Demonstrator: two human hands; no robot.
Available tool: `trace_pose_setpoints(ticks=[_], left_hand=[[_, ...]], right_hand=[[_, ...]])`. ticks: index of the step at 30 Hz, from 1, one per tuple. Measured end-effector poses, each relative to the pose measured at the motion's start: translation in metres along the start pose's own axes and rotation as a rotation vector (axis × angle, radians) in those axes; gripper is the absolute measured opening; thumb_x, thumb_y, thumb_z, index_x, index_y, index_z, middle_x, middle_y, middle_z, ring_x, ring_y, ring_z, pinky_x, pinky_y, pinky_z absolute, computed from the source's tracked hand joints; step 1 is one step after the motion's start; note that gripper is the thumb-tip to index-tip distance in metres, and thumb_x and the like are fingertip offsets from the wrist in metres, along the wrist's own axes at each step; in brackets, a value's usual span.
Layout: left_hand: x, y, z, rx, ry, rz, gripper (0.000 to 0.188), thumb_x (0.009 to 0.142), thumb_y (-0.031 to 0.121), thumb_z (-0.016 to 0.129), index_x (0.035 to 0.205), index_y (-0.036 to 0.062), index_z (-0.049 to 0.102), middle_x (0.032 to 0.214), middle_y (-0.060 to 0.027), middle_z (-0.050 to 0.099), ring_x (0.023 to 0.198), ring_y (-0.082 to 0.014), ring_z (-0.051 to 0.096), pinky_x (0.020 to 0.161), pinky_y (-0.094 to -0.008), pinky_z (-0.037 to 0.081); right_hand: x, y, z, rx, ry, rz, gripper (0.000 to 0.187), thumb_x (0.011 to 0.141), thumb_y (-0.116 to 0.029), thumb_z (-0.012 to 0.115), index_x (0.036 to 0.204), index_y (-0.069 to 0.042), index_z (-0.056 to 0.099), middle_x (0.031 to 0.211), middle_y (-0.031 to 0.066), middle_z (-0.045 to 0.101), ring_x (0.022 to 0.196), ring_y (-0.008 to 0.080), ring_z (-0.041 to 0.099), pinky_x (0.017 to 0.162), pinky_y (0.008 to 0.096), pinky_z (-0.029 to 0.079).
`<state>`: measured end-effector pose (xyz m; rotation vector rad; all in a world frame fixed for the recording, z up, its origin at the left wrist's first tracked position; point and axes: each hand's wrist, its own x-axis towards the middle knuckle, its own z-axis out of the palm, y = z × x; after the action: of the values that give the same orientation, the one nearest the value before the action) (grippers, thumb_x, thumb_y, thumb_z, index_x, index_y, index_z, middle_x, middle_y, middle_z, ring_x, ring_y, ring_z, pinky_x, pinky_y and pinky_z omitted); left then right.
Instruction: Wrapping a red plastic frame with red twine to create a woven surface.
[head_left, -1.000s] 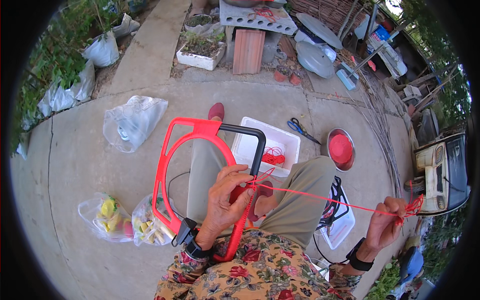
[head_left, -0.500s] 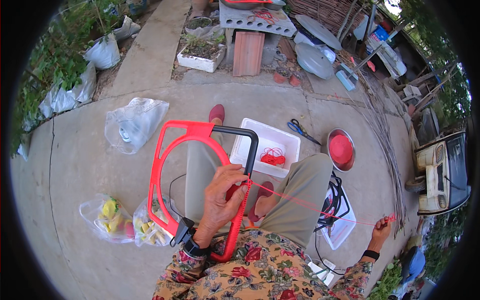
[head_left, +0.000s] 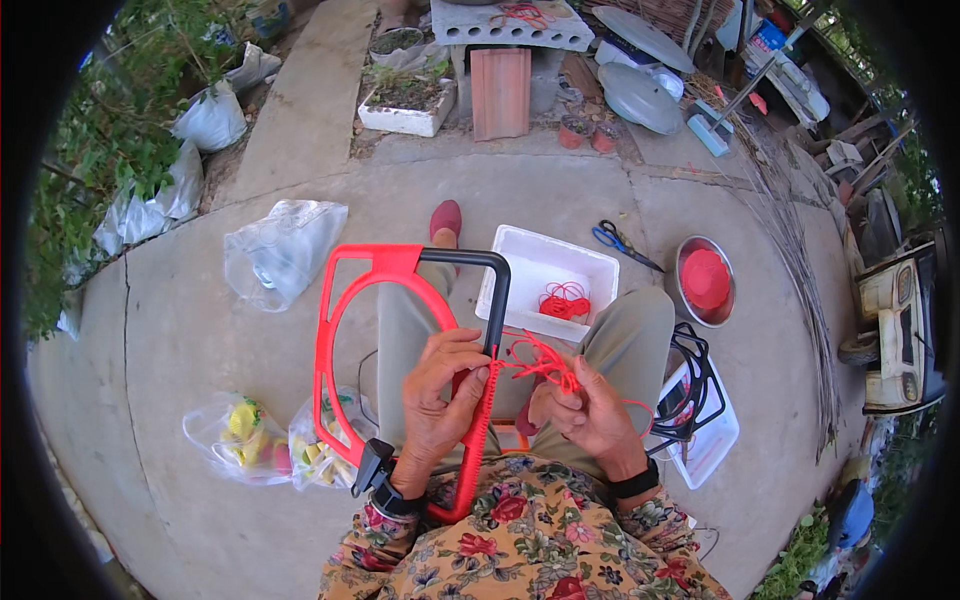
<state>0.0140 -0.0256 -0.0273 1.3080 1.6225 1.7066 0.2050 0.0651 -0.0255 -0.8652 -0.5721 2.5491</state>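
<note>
Upright over my lap stands a rounded red and black frame [head_left: 392, 263], its near side bound with tight turns of red cord. My left hand [head_left: 440, 395] is closed on this wrapped side, thumb and fingers pinching where the cord leaves it. Just to the right, my right hand [head_left: 592, 418] grips a loose bundle of red cord [head_left: 540, 358] between thumb and fingers. A short length of cord joins bundle and frame. Beyond my knees, a white foam box [head_left: 510, 262] holds another tangle of red cord [head_left: 563, 300].
Blue-handled scissors [head_left: 627, 245] and a metal bowl [head_left: 728, 300] with something red inside lie right of the box. Black frames [head_left: 690, 385] rest on a white tray [head_left: 722, 440] by my right knee. Plastic bags [head_left: 232, 455] sit on the concrete at left.
My right hand has come in from far right to beside the frame, bringing the cord bundle. The cord that was stretched taut is now short and slack. My left hand keeps its hold.
</note>
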Motion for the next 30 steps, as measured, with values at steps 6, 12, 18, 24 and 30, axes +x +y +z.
trace_pose_setpoints(ticks=[6, 12, 18, 24, 30], left_hand=[[-0.001, -0.001, 0.000, 0.039, 0.015, 0.008, 0.012, 0.079, -0.003, 0.064, 0.090, 0.0008, 0.064, 0.095, -0.0119, 0.065, 0.105, -0.0306, 0.057, 0.089, -0.0382, 0.044], [-0.008, -0.002, 0.000, 0.227, 0.202, -0.030, 0.015, 0.083, -0.001, 0.061, 0.098, 0.0012, 0.061, 0.095, -0.0118, 0.064, 0.103, -0.0274, 0.058, 0.089, -0.0356, 0.045], [-0.007, -0.014, -0.011, -0.892, 0.248, -0.840, 0.032, 0.089, 0.017, 0.061, 0.115, 0.0026, 0.049, 0.090, -0.0172, 0.062, 0.074, -0.0314, 0.066, 0.062, -0.0402, 0.058], [0.009, -0.010, -0.018, -1.345, -0.336, -0.935, 0.042, 0.085, 0.016, 0.066, 0.120, 0.0016, 0.048, 0.081, -0.0184, 0.063, 0.068, -0.0322, 0.066, 0.060, -0.0411, 0.057], [0.011, -0.019, -0.007, -1.209, -0.364, -0.992, 0.046, 0.081, 0.007, 0.070, 0.122, 0.0018, 0.049, 0.084, -0.0158, 0.065, 0.071, -0.0254, 0.067, 0.061, -0.0392, 0.058]], right_hand=[[0.017, 0.021, 0.006, 0.030, -0.175, 0.212, 0.028, 0.098, -0.029, 0.050, 0.109, -0.004, 0.056, 0.057, -0.0076, 0.031, 0.045, 0.0036, 0.030, 0.041, 0.0215, 0.024], [0.001, 0.015, 0.010, -0.076, -0.080, 0.034, 0.028, 0.096, -0.023, 0.052, 0.072, -0.011, 0.047, 0.055, -0.0065, 0.030, 0.044, 0.0043, 0.028, 0.040, 0.0212, 0.021], [-0.002, 0.013, 0.018, -0.170, 0.020, -0.021, 0.030, 0.095, -0.019, 0.050, 0.068, -0.012, 0.040, 0.056, -0.0056, 0.031, 0.045, 0.0056, 0.030, 0.042, 0.0218, 0.022], [-0.002, 0.006, 0.026, -0.169, 0.042, -0.067, 0.028, 0.094, -0.018, 0.051, 0.068, -0.012, 0.041, 0.057, -0.0054, 0.032, 0.046, 0.0057, 0.030, 0.043, 0.0223, 0.022], [-0.010, -0.002, 0.066, -0.370, -0.051, -0.190, 0.023, 0.094, -0.016, 0.052, 0.073, -0.008, 0.047, 0.059, -0.0061, 0.035, 0.048, 0.0033, 0.029, 0.044, 0.0214, 0.023]])
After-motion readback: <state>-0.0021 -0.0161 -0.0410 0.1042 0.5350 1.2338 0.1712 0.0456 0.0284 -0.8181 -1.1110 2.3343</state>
